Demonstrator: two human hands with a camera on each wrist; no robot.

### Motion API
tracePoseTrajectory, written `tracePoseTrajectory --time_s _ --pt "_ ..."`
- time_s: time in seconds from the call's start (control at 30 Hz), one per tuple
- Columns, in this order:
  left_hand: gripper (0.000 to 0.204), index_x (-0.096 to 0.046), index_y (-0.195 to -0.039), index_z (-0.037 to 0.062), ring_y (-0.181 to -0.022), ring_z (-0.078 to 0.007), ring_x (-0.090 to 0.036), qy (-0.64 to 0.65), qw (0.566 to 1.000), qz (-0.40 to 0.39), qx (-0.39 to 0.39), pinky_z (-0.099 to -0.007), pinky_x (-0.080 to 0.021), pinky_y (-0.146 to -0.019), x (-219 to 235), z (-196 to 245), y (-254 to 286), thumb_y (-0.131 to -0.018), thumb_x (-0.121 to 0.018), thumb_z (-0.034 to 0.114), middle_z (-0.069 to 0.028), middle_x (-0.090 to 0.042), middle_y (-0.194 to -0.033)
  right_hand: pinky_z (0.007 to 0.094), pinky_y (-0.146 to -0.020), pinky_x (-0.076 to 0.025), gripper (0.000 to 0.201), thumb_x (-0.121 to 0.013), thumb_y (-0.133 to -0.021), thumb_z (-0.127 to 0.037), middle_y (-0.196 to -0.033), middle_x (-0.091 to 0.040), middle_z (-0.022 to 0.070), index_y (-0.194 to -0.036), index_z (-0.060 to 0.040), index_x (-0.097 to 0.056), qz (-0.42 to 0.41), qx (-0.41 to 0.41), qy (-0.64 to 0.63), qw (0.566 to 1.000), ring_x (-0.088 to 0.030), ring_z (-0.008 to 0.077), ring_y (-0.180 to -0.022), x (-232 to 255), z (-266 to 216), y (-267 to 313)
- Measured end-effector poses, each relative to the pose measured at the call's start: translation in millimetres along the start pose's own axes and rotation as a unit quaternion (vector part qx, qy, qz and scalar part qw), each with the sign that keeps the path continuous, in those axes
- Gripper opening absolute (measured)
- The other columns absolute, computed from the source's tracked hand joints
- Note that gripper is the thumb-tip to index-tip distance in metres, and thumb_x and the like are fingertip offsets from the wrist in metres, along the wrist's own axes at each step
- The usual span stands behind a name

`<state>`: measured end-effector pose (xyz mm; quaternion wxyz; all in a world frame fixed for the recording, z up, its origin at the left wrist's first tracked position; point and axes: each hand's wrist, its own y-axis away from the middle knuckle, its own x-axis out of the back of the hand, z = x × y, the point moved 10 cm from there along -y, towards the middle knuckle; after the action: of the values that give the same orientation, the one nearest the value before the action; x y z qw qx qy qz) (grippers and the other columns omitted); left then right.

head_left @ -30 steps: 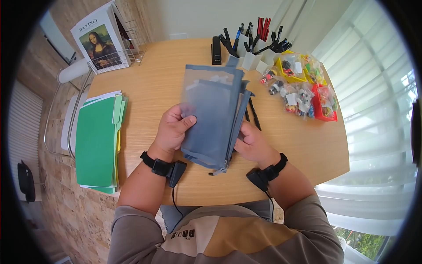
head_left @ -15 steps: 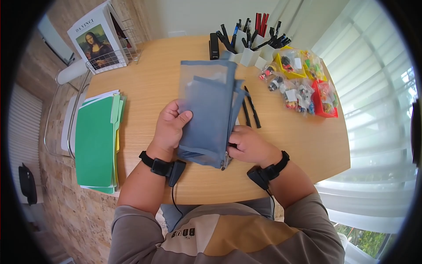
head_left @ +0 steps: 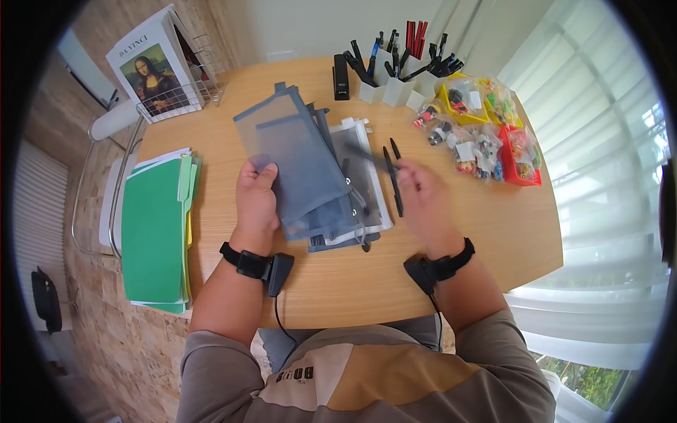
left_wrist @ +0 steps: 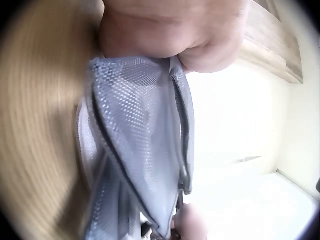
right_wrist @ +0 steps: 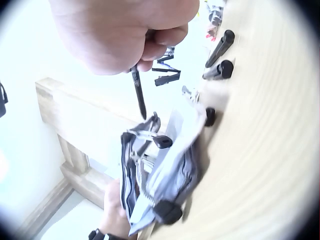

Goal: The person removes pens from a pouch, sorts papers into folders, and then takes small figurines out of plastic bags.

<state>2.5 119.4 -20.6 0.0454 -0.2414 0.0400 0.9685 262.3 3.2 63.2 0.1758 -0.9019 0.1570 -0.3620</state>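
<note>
Pinched at its left edge, a blue-grey mesh pouch tilts leftward over other grey pouches, with my left hand gripping it, thumb on top. A white-edged pouch lies beneath, to the right. My right hand, blurred, holds a dark pen pointing left over the white-edged pouch. In the right wrist view the black pen sticks out of the curled fingers above the zipper ends. Two black pens lie on the table between the pouches and my right hand.
Green folders are stacked at left, near a wire rack with a book. A black stapler and white pen holders stand at the back. Yellow and red bins with bagged items sit at right.
The left hand has moved left, tilting the mesh pouch and uncovering the white-edged one. The right hand has left the pouches' lower right edge and moved up and right, now with a pen.
</note>
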Motion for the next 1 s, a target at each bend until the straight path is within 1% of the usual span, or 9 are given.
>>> tracePoseTrajectory --time_s 0.03,0.17,0.33,0.47,0.57,0.63,0.73,0.77,1.0 --pt "0.017 -0.057 -0.110 0.0034 -0.095 -0.0168 -0.061 0.004 1.000 0.013 0.004 -0.0312 -0.050 -0.088 5 -1 -2 -0.095 -0.051 0.003 -0.0074 -0.065 -0.105 0.0415 -0.074 -0.052 0.022 -0.055 -0.094 -0.017 -0.095 -0.068 0.0164 -0.108 -0.0037 -0.066 0.077 -0.113 -0.016 0.991 -0.064 0.0369 -0.084 16 30 -1" --pt "0.022 -0.057 -0.112 0.0021 -0.096 -0.0187 -0.062 0.033 0.999 0.008 0.027 -0.0319 -0.051 -0.088 -1 -1 -1 -0.091 -0.051 -0.001 -0.0092 -0.064 -0.107 0.0445 -0.075 -0.052 0.023 -0.055 -0.093 -0.019 -0.091 -0.068 0.0184 -0.106 -0.0030 -0.065 0.081 -0.108 0.118 0.984 -0.065 0.0373 -0.084 20 47 -7" --pt "0.031 -0.057 -0.115 -0.0001 -0.099 -0.0205 -0.063 0.028 0.999 -0.018 0.036 -0.0329 -0.051 -0.090 -7 1 2 -0.085 -0.049 -0.004 -0.0107 -0.065 -0.109 0.0472 -0.072 -0.052 0.027 -0.059 -0.087 -0.023 -0.088 -0.068 0.0180 -0.101 -0.0013 -0.064 -0.118 -0.187 0.238 0.946 -0.065 0.0362 -0.084 -2 47 -1" --pt "0.035 -0.058 -0.115 -0.0013 -0.099 -0.0218 -0.063 0.065 0.995 -0.050 0.055 -0.0339 -0.051 -0.091 -12 2 4 -0.081 -0.049 -0.004 -0.0115 -0.066 -0.108 0.0456 -0.073 -0.052 0.026 -0.061 -0.086 -0.021 -0.090 -0.067 0.0164 -0.103 -0.0016 -0.064 -0.051 -0.106 0.277 0.954 -0.064 0.0360 -0.087 3 30 0" --pt "0.035 -0.059 -0.113 -0.0018 -0.099 -0.0221 -0.063 0.109 0.986 -0.104 0.072 -0.0346 -0.051 -0.090 -29 6 10 -0.080 -0.049 -0.005 -0.0116 -0.066 -0.107 0.0436 -0.078 -0.051 0.026 -0.063 -0.085 -0.019 -0.091 -0.065 0.0158 -0.105 -0.0023 -0.063 -0.006 -0.005 0.185 0.983 -0.062 0.0350 -0.090 2 3 -1" --pt "0.035 -0.059 -0.113 -0.0015 -0.098 -0.0223 -0.064 0.087 0.984 -0.123 0.096 -0.0346 -0.051 -0.090 -31 -7 12 -0.079 -0.050 -0.003 -0.0112 -0.066 -0.107 0.0424 -0.081 -0.050 0.027 -0.065 -0.084 -0.019 -0.090 -0.065 0.0153 -0.105 -0.0021 -0.063 -0.094 0.012 0.122 0.988 -0.061 0.0336 -0.091 -18 -7 6" --pt "0.033 -0.060 -0.111 -0.0002 -0.096 -0.0207 -0.064 -0.015 0.984 -0.140 0.107 -0.0338 -0.051 -0.090 -31 -22 15 -0.079 -0.052 -0.002 -0.0096 -0.066 -0.106 0.0421 -0.081 -0.049 0.029 -0.067 -0.084 -0.016 -0.086 -0.065 0.0128 -0.108 -0.0020 -0.062 -0.123 0.029 0.089 0.988 -0.060 0.0314 -0.090 -30 -13 12" --pt "0.032 -0.061 -0.109 0.0008 -0.095 -0.0190 -0.063 -0.094 0.982 -0.136 0.092 -0.0329 -0.051 -0.089 -30 -22 16 -0.079 -0.051 -0.003 -0.0085 -0.067 -0.106 0.0421 -0.081 -0.049 0.029 -0.067 -0.084 -0.016 -0.086 -0.065 0.0128 -0.108 -0.0020 -0.062 -0.122 0.029 0.089 0.988 -0.060 0.0314 -0.090 -32 -10 12" --pt "0.031 -0.061 -0.108 0.0025 -0.095 -0.0168 -0.062 -0.061 0.991 -0.106 0.060 -0.0315 -0.050 -0.089 -26 -15 14 -0.079 -0.052 -0.005 -0.0069 -0.066 -0.105 0.0340 -0.068 -0.051 0.033 -0.068 -0.081 -0.001 -0.081 -0.062 0.0079 -0.112 -0.0016 -0.056 -0.097 -0.064 -0.115 0.987 -0.061 0.0235 -0.074 -33 0 15"
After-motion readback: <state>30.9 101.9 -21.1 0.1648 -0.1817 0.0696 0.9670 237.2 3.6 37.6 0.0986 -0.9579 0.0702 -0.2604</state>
